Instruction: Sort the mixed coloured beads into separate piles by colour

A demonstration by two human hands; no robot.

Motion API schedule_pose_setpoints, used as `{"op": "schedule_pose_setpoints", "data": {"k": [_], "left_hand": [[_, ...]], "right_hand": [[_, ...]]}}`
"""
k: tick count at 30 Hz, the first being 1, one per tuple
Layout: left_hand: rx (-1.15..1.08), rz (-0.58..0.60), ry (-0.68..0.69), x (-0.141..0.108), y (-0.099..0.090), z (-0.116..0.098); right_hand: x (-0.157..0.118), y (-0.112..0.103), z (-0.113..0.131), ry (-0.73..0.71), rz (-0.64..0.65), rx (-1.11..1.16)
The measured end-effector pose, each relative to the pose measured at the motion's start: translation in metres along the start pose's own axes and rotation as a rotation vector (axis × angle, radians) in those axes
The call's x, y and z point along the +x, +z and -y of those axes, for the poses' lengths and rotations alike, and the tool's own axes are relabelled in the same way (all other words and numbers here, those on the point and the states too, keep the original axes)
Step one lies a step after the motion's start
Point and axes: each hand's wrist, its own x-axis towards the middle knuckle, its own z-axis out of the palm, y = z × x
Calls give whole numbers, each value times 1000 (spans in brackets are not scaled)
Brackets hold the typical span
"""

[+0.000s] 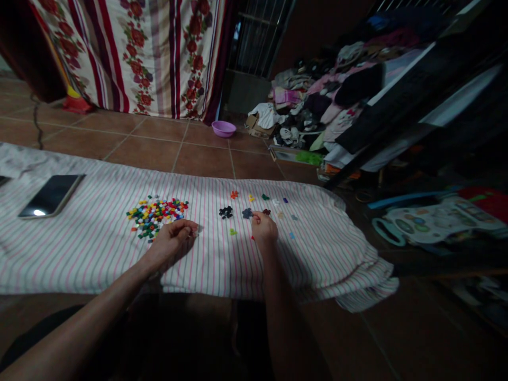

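A loose pile of small multicoloured plastic bricks lies on a pink-and-grey striped cloth. My left hand rests at the pile's lower right edge, fingers curled together. My right hand is further right, its fingertips beside a grey-blue cluster of bricks and a dark red brick. Left of that cluster sits a dark cluster of bricks. Small groups of orange, yellow, and green bricks lie beyond my right hand. Both hands hide whatever their fingertips may hold.
A smartphone lies face up at the cloth's left side. Beyond the cloth, a purple plastic basin stands on the tiled floor. A heap of clothes rises at the back right, and a toy baby walker stands at the right.
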Motion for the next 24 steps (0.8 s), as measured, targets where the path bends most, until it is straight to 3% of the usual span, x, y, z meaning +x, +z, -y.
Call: {"op": "schedule_pose_setpoints", "data": {"k": [3,11,17,24], "left_hand": [[-8,-15,3,1,-3,2],[31,-12,38,5,-11,5],[41,-21,50,6,-22,1],[91,-202,55,1,-61,-7]], "right_hand": [[1,2,-4,-10,4,51],[7,6,-17,15,186,120],[5,0,-12,55,157,160],[1,-8,-12,63,143,212]]}}
